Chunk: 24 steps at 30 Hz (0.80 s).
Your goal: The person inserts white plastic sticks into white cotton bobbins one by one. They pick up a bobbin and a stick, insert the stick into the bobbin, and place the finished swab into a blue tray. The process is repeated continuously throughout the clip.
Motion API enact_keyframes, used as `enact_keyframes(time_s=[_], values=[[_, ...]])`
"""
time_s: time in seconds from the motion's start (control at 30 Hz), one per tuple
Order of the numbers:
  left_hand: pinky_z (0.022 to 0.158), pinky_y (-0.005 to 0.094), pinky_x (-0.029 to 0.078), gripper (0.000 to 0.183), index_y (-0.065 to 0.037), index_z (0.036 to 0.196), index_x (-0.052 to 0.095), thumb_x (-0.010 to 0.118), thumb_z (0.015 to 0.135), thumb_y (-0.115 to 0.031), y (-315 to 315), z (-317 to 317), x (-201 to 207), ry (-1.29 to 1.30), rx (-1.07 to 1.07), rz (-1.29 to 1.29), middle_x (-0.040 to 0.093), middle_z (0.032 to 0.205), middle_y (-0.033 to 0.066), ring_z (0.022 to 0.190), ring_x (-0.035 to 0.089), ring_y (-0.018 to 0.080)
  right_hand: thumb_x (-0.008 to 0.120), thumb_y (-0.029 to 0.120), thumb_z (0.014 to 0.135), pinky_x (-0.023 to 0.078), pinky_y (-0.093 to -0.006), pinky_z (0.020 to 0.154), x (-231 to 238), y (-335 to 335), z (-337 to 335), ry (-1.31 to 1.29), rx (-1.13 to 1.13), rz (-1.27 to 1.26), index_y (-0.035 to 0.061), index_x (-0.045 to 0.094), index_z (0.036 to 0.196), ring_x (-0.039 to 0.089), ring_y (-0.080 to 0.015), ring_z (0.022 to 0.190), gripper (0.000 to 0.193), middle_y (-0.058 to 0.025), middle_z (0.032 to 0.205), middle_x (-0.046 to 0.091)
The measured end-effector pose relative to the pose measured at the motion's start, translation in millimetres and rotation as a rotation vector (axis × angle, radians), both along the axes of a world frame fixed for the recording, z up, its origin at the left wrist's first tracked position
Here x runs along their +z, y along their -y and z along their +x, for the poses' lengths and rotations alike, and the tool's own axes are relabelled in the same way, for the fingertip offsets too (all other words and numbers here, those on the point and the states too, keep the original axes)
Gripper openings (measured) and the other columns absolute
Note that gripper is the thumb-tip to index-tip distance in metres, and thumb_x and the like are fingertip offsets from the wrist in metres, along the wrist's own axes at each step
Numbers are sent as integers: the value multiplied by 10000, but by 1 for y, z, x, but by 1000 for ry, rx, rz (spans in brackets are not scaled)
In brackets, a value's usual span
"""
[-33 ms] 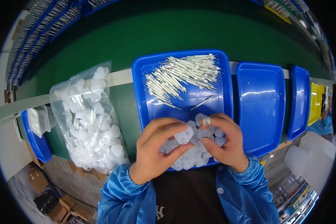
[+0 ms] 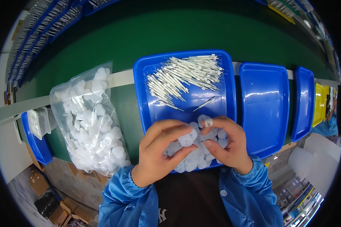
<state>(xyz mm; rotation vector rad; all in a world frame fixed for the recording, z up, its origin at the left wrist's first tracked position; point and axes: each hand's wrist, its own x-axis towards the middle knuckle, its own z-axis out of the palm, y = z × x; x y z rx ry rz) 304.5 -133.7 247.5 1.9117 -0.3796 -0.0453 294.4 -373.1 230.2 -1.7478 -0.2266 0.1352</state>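
Observation:
Over the near end of a blue tray (image 2: 140, 90), my left hand (image 2: 157, 149) pinches a white, rounded, cap-like piece (image 2: 187, 138) with crossing lines on its face, between thumb and fingers. My right hand (image 2: 231, 145) is just right of it, thumb and forefinger apart with nothing visible between them. White tape (image 2: 208, 122) wraps its forefinger. Under both hands lies a pile of similar white pieces (image 2: 192, 163), partly hidden by them. Farther back in the tray are many thin white sticks (image 2: 185, 75) with metal-looking tips, and a single stick (image 2: 204, 103) lies apart.
A clear bag (image 2: 93, 125) full of white pieces lies left of the tray. To the right are a blue tray (image 2: 265, 109), a narrower-looking blue tray (image 2: 304, 102) and a yellow tray (image 2: 319, 104). The green table (image 2: 201, 30) stretches behind. Another person's blue sleeve (image 2: 329, 126) shows far right.

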Motion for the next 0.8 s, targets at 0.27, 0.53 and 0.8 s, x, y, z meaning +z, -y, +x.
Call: enact_keyframes(time_s=[0.27,0.53,0.8], values=[[855,337,614,555,-16,1264,777,966,742,-14,2,-3,1,118,-33,68,755,1261,150,1065,748,285,886,47,884,587,-316,839,5,-14,-3,-72,-14,49,14,747,1230,771,-183,905,374,-91,972,807],[831,361,598,515,-34,1243,785,959,759,-58,0,-2,6,150,-94,108,796,1276,128,1010,747,277,862,42,926,569,-280,767,10,-8,-1,-307,4,179,5,756,1134,750,-121,882,237,-63,930,782],[825,366,596,371,-57,1136,837,938,837,-252,-18,0,7,130,-204,-9,790,1231,138,972,748,279,851,-28,806,592,-347,802,19,14,8,255,56,-403,45,743,1152,758,-247,881,369,-71,1020,763]])
